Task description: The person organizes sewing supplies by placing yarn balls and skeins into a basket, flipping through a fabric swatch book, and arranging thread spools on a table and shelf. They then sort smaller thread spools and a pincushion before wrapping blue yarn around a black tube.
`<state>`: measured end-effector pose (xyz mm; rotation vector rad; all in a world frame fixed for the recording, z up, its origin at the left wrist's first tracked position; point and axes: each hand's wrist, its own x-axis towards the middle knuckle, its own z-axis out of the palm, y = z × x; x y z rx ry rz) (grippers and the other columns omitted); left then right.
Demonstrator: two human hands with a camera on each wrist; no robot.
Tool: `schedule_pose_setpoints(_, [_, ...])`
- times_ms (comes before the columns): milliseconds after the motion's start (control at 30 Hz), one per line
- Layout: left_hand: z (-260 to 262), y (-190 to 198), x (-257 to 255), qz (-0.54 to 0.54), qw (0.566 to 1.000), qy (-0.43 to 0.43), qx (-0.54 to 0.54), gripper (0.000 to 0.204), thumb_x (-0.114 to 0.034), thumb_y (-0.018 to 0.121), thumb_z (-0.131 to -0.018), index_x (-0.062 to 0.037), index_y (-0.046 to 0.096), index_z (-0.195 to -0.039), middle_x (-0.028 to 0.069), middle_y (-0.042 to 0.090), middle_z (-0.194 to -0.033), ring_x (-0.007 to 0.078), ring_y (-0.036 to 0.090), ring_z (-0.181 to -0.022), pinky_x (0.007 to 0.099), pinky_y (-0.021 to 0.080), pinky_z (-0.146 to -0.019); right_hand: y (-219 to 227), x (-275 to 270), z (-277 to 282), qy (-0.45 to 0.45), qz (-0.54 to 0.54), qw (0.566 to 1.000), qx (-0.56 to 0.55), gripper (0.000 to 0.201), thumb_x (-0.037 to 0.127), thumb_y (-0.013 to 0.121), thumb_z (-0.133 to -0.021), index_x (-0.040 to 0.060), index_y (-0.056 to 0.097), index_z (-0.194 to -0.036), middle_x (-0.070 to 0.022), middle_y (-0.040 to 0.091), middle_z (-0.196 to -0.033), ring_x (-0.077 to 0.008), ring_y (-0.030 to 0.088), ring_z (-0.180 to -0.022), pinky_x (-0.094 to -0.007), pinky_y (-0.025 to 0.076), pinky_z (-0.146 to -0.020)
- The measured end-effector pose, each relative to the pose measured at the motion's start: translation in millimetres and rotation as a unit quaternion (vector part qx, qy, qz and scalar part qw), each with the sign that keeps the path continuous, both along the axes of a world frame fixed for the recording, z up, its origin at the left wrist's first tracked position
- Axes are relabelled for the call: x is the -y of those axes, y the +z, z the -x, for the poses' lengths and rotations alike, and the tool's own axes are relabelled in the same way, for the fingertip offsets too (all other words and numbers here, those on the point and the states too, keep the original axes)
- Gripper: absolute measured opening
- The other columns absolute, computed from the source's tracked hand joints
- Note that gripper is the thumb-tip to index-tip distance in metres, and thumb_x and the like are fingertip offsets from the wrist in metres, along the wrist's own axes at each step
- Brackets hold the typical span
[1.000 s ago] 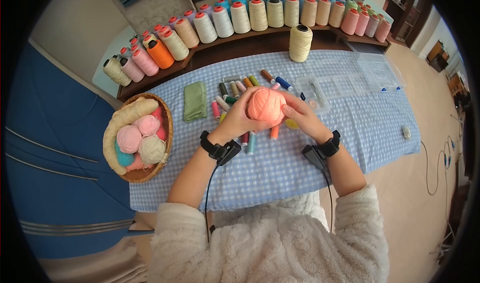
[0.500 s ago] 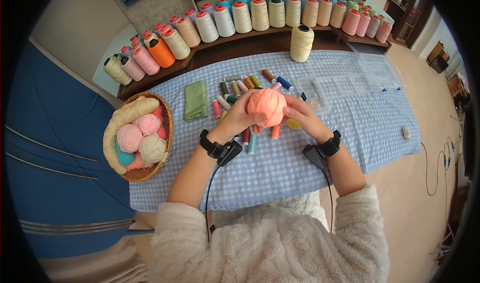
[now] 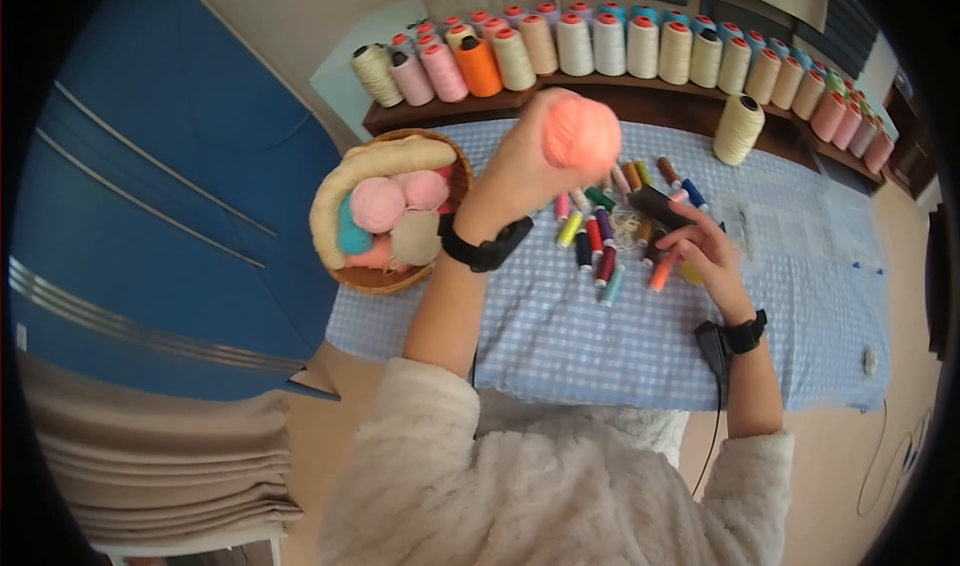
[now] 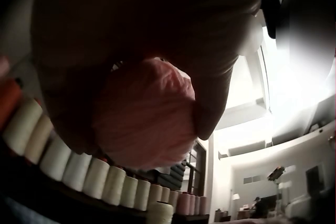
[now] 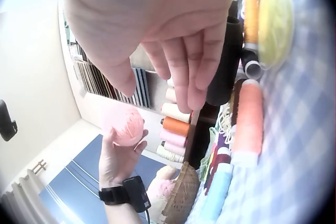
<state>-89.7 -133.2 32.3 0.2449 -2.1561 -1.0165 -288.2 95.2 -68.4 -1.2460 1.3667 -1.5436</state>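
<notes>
My left hand (image 3: 512, 178) grips a coral yarn ball (image 3: 582, 133), raised above the table near the basket. In the left wrist view, fingers and thumb curl round the ball (image 4: 144, 119) from both sides. My right hand (image 3: 708, 266) is over the small thread spools, its fingers loosely extended with nothing gripped. A dark cylinder (image 3: 660, 208) lies close to its fingertips; whether they touch is unclear. The right wrist view shows this hand (image 5: 173, 40) beside the dark cylinder (image 5: 226, 64) and a coral spool (image 5: 248, 121).
A wicker basket (image 3: 463, 181) with several yarn balls stands at the left. Large thread cones (image 3: 609, 46) line the shelf behind. One cream cone (image 3: 738, 131) stands on the checked cloth (image 3: 540, 341). Clear plastic boxes (image 3: 830, 236) lie at the right.
My left hand has lifted the coral ball up and away from my right hand, which has let go of it. The head view has turned left. The dark cylinder and more spools now show.
</notes>
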Motion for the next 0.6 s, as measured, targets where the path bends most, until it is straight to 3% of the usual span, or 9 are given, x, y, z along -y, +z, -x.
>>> schedule_pose_setpoints(100, [-36.5,7.3,21.9,0.226,0.941,0.214,0.133,0.067,-0.026,0.085,-0.07,-0.0107,0.054,-0.128,0.0135,0.062,-0.11,0.0334,0.062,-0.104,0.045,0.051,-0.088,-1.9,0.3,1.4,0.001,0.002,1.0,0.017,0.046,0.012,0.058,-0.1,0.0013,0.048,-0.143,-0.0107,0.071,-0.105,-0.0151,0.068,-0.087,-0.028,0.052,-0.082])
schedule_pose_setpoints(200, [-68.8,-1.2,22.6,0.307,0.852,0.297,0.303,0.066,-0.028,0.081,-0.074,-0.0094,0.055,-0.132,0.013,0.06,-0.119,0.0352,0.059,-0.107,0.0474,0.048,-0.089,-4.1,-0.2,2.1,-0.008,0.003,1.0,-0.029,0.04,0.011,0.058,-0.1,-0.0001,0.054,-0.138,-0.0096,0.072,-0.104,-0.0128,0.067,-0.087,-0.0279,0.052,-0.081])
schedule_pose_setpoints(300, [-80.3,-30.7,23.2,0.357,0.809,0.345,0.315,0.065,-0.031,0.079,-0.078,-0.0108,0.055,-0.135,0.0112,0.058,-0.117,0.03,0.057,-0.109,0.0466,0.046,-0.09,-2.5,0.4,-2.5,-0.019,-0.015,0.998,-0.053,0.035,0.012,0.059,-0.099,-0.0005,0.059,-0.132,-0.0088,0.073,-0.103,-0.011,0.067,-0.087,-0.0252,0.05,-0.078])
schedule_pose_setpoints(433, [-84.1,-47.5,22.8,0.384,0.814,0.353,0.255,0.073,-0.04,0.077,-0.08,-0.006,0.052,-0.139,0.011,0.058,-0.119,0.03,0.056,-0.111,0.0467,0.044,-0.091,-4.5,1.5,-0.8,-0.019,-0.025,0.998,-0.047,0.032,0.013,0.059,-0.1,-0.0004,0.061,-0.129,-0.0079,0.072,-0.103,-0.0104,0.066,-0.088,-0.0238,0.051,-0.077])
schedule_pose_setpoints(600, [-87.8,-40.1,31.9,0.303,0.857,0.344,0.237,0.081,-0.044,0.075,-0.084,-0.0036,0.045,-0.147,0.0176,0.052,-0.139,0.0351,0.052,-0.124,0.0486,0.042,-0.103,-13.7,3.2,7.5,-0.023,-0.023,0.998,-0.055,0.031,0.013,0.059,-0.101,-0.0002,0.061,-0.129,-0.0076,0.072,-0.103,-0.0108,0.066,-0.09,-0.0251,0.052,-0.081])
